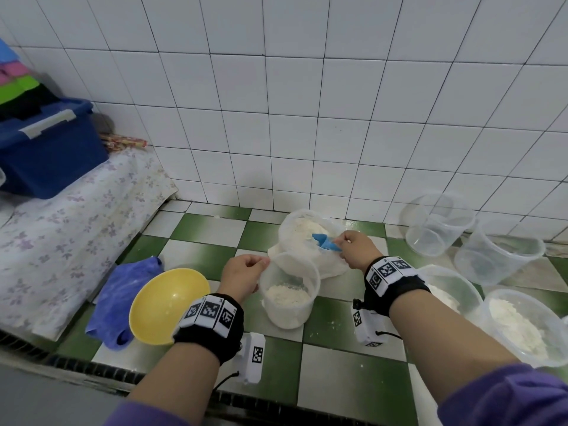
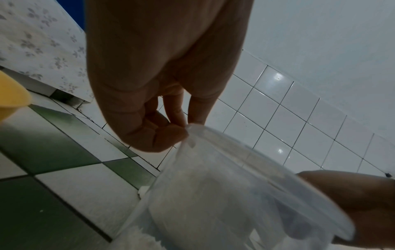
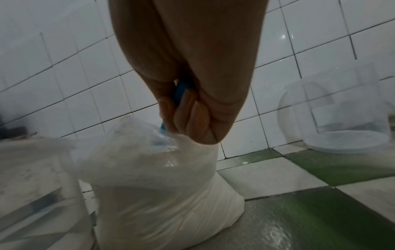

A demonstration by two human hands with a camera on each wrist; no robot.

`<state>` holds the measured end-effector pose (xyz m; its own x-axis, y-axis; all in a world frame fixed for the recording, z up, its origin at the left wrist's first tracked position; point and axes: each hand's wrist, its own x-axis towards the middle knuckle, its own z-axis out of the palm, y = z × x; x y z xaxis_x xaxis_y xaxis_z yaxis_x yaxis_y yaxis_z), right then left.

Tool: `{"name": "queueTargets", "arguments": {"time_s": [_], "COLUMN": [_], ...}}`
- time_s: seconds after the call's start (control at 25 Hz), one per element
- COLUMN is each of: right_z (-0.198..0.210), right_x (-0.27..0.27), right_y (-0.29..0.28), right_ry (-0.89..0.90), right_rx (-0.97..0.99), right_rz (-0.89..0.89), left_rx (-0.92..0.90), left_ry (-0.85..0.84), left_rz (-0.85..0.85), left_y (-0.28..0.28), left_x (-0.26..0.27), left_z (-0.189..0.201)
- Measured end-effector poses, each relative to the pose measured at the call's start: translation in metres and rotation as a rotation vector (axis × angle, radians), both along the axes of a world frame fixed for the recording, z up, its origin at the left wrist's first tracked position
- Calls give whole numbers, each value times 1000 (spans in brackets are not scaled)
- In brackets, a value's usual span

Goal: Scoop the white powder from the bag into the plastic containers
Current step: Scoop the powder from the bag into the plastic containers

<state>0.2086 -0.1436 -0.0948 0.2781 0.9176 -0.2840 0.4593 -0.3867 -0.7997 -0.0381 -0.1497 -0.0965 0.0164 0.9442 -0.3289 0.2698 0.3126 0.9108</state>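
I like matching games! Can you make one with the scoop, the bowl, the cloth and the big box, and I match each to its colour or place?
Things:
1. scoop
2. bowl
3. cloth
4. box

Clues:
A. yellow, beside the cloth
B. dark blue, up on the flowery cover
C. light blue, in the bag of powder
D. purple-blue, crumpled on the tiles

Pairs: 1-C, 2-A, 3-D, 4-B

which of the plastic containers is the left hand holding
The part-filled container right in front of the bag; the left hand pinches its rim. The others stand off to the right, untouched.
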Motion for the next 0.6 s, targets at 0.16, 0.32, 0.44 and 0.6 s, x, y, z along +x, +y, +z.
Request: {"name": "queueTargets", "arguments": {"time_s": [0.16,0.32,0.44,0.6], "right_z": [-4,-9,-6,6], "right_x": [-11,-11,-5,6], "right_y": [6,2,-8,-18], "right_ry": [8,148,329,391], "right_rx": [0,-5,8,28], "right_rz": [16,-70,-154,-165], "left_rx": [11,17,12,-14], "left_ry": [-7,-25,-35,-33], "left_rz": [16,59,62,48], "left_y": [0,1,1,0], "left_x": [-1,-5,-5,-3], "left_z": [-2,-6,-8,-8]}}
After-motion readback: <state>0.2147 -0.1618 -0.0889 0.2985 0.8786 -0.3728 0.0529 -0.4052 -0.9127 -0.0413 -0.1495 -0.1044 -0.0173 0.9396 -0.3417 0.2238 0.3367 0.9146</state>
